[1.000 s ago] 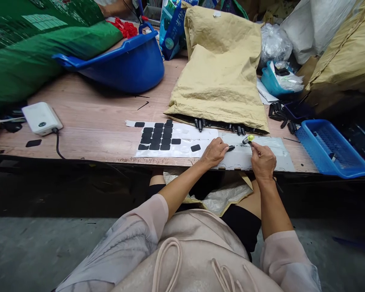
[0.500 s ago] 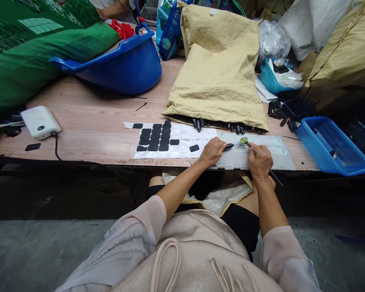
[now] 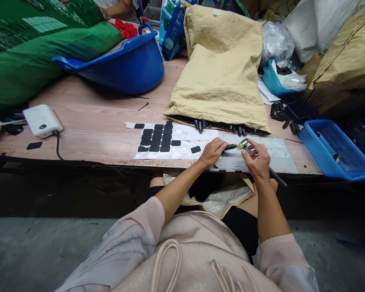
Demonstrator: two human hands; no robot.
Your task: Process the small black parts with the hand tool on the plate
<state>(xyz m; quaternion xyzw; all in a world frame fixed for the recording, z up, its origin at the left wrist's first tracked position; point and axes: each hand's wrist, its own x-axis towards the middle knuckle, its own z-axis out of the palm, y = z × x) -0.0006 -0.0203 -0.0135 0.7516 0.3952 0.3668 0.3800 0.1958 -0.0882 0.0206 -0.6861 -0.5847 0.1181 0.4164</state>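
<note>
- The right hand (image 3: 258,161) works above the near edge of the tabletop (image 3: 97,121), its forearm rising steeply and leaning slightly left. Its fingers curl loosely about a mallet-like tool (image 3: 242,144), with thumb and forefinger close to the yellow-green and metallic head. The dark handle slants out behind the hand, down and right, past the near edge.
- The left hand (image 3: 213,152) lies lower and flatter, back upward, its forearm slanting in from the lower left. Its fingers are closed in a pinch on the rear of a slim black part (image 3: 231,146); how the hidden fingers sit, one cannot tell.
- The key relation: the black part points rightward from the left fingertips, its long axis nearly parallel to the near edge, and its free end meets the tool's head in line of sight. Whether they touch cannot be told. The left hand owns the part; the right hand is just beyond its tip.
- Both hands are over a grey board (image 3: 280,156) along the near edge. A white sheet (image 3: 182,153) bearing black patches (image 3: 155,142) adjoins its left end.
- A blue basket (image 3: 328,164) sits toward the near right corner.
- Farther back, a tan sack (image 3: 222,77) lies with small black pieces (image 3: 200,125) at its mouth.
</note>
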